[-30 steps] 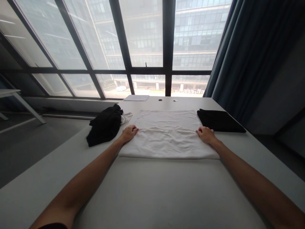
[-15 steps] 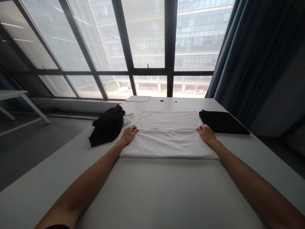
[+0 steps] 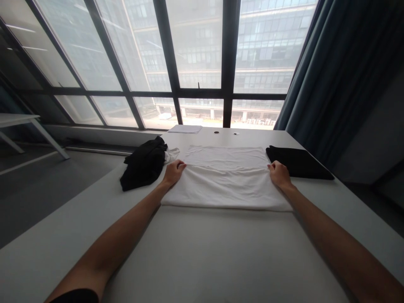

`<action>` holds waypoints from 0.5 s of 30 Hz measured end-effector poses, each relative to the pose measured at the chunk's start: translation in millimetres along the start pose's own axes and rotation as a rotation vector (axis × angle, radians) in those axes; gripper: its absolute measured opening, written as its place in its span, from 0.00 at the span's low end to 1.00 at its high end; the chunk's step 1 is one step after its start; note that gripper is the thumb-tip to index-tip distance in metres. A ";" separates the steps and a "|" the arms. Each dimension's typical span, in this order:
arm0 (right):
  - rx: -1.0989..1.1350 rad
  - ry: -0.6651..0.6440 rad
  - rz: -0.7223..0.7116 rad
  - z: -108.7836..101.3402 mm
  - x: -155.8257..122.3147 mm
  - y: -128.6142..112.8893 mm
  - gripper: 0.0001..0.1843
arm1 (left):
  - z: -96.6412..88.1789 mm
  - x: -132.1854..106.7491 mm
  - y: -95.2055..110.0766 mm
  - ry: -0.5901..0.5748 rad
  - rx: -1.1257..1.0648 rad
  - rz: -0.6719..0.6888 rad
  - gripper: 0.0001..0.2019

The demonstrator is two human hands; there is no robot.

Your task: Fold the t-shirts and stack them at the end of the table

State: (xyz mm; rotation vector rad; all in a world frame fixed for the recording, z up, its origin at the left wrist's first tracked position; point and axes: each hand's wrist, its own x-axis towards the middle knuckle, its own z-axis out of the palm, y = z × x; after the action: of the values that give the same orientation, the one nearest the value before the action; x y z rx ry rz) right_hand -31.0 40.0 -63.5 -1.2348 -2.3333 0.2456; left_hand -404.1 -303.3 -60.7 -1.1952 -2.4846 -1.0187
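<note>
A white cloth garment [image 3: 227, 187] lies spread on the white table, its near part folded over so that an edge runs across its middle. My left hand [image 3: 174, 171] pinches that edge at the left end, fingers closed on the fabric. At the right end my right hand [image 3: 279, 173] grips the same edge between thumb and fingers. Shallow wrinkles cross the folded layer between the hands. Whether the garment is a shirt, I cannot tell. Just beyond my left hand sits a crumpled black garment [image 3: 145, 164]; a folded black cloth [image 3: 299, 163] lies flat beside my right hand.
The white table [image 3: 214, 252] reaches toward tall windows. A bit of white cloth [image 3: 171, 155] pokes out by the black heap. Papers [image 3: 185, 129] and two small round fittings are at the far edge. A blue curtain [image 3: 309, 71] hangs at right; another table [image 3: 19, 120] stands left.
Both hands, still gripping the folded edge, have shifted slightly away from me, and the edge lies a little farther up the garment. The view has moved slightly.
</note>
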 end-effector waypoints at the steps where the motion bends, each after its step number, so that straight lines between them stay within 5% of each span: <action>1: -0.005 0.028 -0.015 0.0 -1.7 -0.1 0.15 | 0.2 0.1 0.2 0.008 0.006 0.005 0.17; 8: -0.222 -0.024 -0.116 -1.0 -24.5 -11.7 0.14 | -5.4 -2.0 1.6 -0.100 0.091 0.064 0.15; 11: -0.197 -0.011 -0.232 -1.7 -41.9 -39.4 0.19 | -3.8 -15.0 35.1 -0.204 0.161 0.223 0.22; 15: -0.016 -0.154 -0.443 5.4 -80.4 -90.1 0.25 | 19.6 -56.2 101.1 -0.403 0.132 0.480 0.27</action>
State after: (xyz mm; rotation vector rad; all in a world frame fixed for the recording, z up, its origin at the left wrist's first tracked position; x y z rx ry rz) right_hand -61.1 -77.1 -61.4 -0.6950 -2.6707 0.1742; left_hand -289.5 -280.7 -50.1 -1.9783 -2.2872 -0.5180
